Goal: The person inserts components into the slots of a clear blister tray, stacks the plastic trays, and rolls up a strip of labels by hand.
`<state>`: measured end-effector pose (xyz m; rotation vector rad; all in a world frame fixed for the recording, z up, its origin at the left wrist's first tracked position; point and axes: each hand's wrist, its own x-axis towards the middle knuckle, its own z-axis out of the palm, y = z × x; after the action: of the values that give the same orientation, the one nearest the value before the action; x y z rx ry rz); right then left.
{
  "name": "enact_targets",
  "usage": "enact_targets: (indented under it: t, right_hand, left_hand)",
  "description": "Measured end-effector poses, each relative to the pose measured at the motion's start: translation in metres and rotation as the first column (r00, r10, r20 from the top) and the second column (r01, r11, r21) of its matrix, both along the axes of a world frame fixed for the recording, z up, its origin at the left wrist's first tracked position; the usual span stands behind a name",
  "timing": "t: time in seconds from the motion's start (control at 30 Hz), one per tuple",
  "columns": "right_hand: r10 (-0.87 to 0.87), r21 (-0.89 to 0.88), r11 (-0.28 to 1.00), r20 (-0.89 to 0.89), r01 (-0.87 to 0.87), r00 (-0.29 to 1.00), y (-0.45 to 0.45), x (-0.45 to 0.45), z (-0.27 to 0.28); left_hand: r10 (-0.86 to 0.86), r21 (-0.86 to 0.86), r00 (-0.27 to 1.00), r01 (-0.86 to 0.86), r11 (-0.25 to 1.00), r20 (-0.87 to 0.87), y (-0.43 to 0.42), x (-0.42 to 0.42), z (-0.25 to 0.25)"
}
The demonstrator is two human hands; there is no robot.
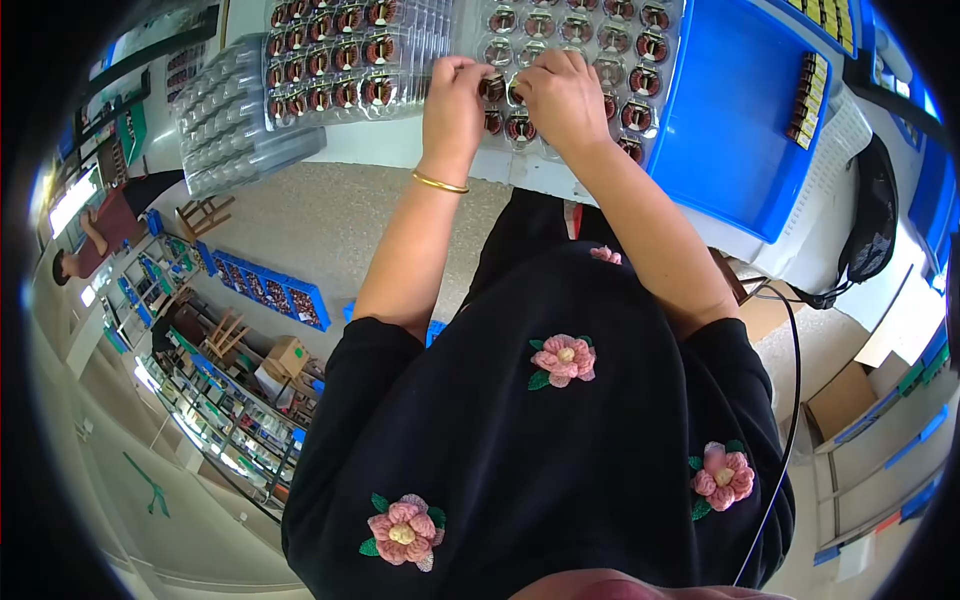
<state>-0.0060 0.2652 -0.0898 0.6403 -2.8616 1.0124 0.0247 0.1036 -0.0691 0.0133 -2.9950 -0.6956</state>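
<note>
A clear plastic tray (612, 68) with round pockets holds several dark red wound coils and lies at the top centre of the head view. My left hand (460, 105) is over its left edge, thumb and fingers pinched around a dark coil (491, 88). Just to the right, my right hand (563, 95) bends its fingers down over the tray at another coil (518, 92), which its fingertips partly hide. Left of my hands stands a stack of clear trays (330, 65) filled with similar coils.
Nested clear trays (230, 120) lie at the far left. A blue tray (735, 110) on the right holds a row of yellow-topped parts (808, 100). Beside it are a black bag (870, 220) and a cable (797, 380). A person (100, 230) is in the left background.
</note>
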Motion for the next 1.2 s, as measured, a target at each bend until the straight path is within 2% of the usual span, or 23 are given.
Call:
enact_targets:
  t: [0.07,0.2,0.27,0.3,0.37,0.4,0.47,0.53,0.6,0.7,0.77,0.9,1.0,1.1,1.2]
  right_hand:
    - [-0.046,0.061,0.997,0.005,0.045,0.999,-0.004,-0.003,0.002]
    - [-0.108,0.091,0.990,0.031,0.104,0.994,0.001,-0.001,0.006]
    - [-0.090,-0.072,0.993,-0.016,0.089,0.996,0.026,-0.002,0.005]
    - [-0.134,-0.103,0.987,-0.065,0.127,0.989,0.046,-0.001,0.018]
    - [-0.299,-0.194,0.943,-0.131,0.272,0.945,0.102,-0.002,0.011]
    - [-0.374,-0.252,0.910,-0.162,0.328,0.913,0.135,-0.002,0.009]
    - [-0.494,-0.148,0.869,-0.311,0.472,0.812,0.209,0.000,0.013]
    - [-0.581,-0.068,0.803,-0.310,0.592,0.753,0.269,0.004,0.012]
    - [-0.551,0.022,0.809,-0.317,0.587,0.772,0.306,0.003,0.008]
    - [-0.516,0.077,0.830,-0.271,0.553,0.813,0.329,-0.003,0.004]
    - [-0.490,0.128,0.841,-0.235,0.526,0.839,0.338,-0.006,-0.003]
    - [-0.410,0.117,0.885,-0.259,0.450,0.874,0.347,-0.011,-0.005]
    - [-0.348,0.075,0.921,-0.283,0.382,0.894,0.353,-0.018,-0.003]
    - [-0.352,0.092,0.920,-0.234,0.381,0.906,0.348,-0.018,-0.002]
    - [-0.354,0.135,0.913,-0.207,0.385,0.912,0.346,-0.017,0.000]
  left_hand:
    - [0.063,-0.022,0.997,-0.062,0.998,0.045,0.004,-0.003,0.004]
    - [0.032,-0.113,0.997,-0.039,0.993,-0.067,0.006,-0.006,-0.009]
    - [0.070,-0.058,0.995,-0.074,0.996,-0.077,0.033,-0.015,0.006]
    - [-0.016,-0.004,0.995,0.016,1.000,-0.094,0.053,-0.023,0.007]
    - [-0.167,0.077,0.976,0.179,0.981,-0.141,0.084,-0.036,0.012]
    - [-0.223,0.189,0.969,0.240,0.952,-0.108,0.108,-0.043,0.016]
    - [-0.359,0.246,0.916,0.395,0.885,-0.179,0.160,-0.054,0.006]
    - [-0.454,0.356,0.880,0.472,0.807,-0.138,0.217,-0.056,0.009]
    - [-0.518,0.403,0.841,0.532,0.744,-0.154,0.266,-0.058,-0.008]
    - [-0.474,0.457,0.877,0.456,0.764,-0.084,0.318,-0.057,-0.018]
    - [-0.401,0.445,0.908,0.409,0.796,-0.117,0.340,-0.056,-0.033]
    - [-0.254,0.433,0.962,0.274,0.859,-0.104,0.365,-0.055,-0.035]
    - [-0.175,0.411,0.972,0.226,0.883,-0.157,0.377,-0.053,-0.039]
    - [-0.154,0.379,0.968,0.220,0.899,-0.197,0.377,-0.050,-0.038]
    - [-0.182,0.376,0.971,0.229,0.898,-0.156,0.375,-0.046,-0.037]
